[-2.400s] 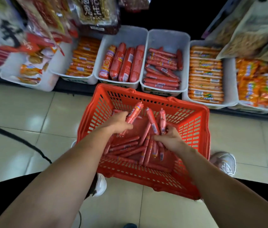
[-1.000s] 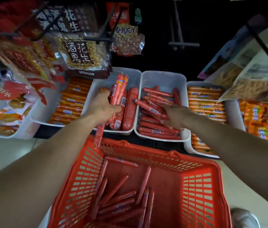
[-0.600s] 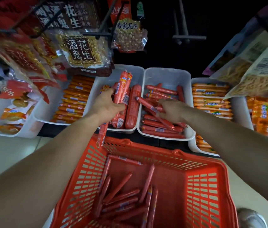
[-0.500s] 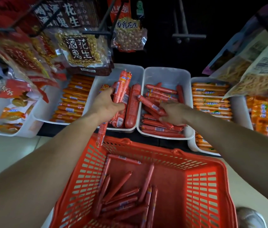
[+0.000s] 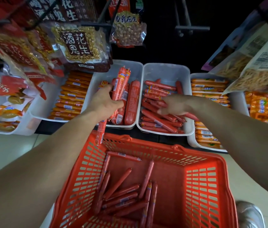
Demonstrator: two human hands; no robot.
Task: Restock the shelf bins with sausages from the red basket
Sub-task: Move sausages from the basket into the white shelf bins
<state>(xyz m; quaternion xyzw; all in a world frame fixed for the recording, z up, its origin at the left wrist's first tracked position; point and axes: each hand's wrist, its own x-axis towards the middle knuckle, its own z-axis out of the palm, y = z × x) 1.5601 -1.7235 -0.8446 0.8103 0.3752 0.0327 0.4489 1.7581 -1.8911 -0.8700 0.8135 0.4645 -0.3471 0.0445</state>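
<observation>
The red basket (image 5: 146, 146) sits on the floor below the shelf, with several thin red sausages (image 5: 123, 195) lying in its bottom. My left hand (image 5: 104, 102) is shut on a few thin sausages (image 5: 121, 83) that stand upright over the white bin (image 5: 134, 68) of thick red sausages (image 5: 132, 102); one thin sausage dangles down to the basket rim. My right hand (image 5: 174, 104) lies palm down with fingers spread on the pile of thin red sausages (image 5: 159, 124) in the neighbouring white bin (image 5: 166, 69).
Bins of orange sausages (image 5: 72, 99) stand left and right (image 5: 208, 89) of the two red-sausage bins. Peanut packs (image 5: 79, 46) hang low over the left bins, and snack bags (image 5: 253, 66) hang at the right. A shoe (image 5: 249, 214) is beside the basket.
My right hand has lowered its sausages onto the pile in the bin and spread its fingers. The left hand has stayed over the thick-sausage bin with its bundle.
</observation>
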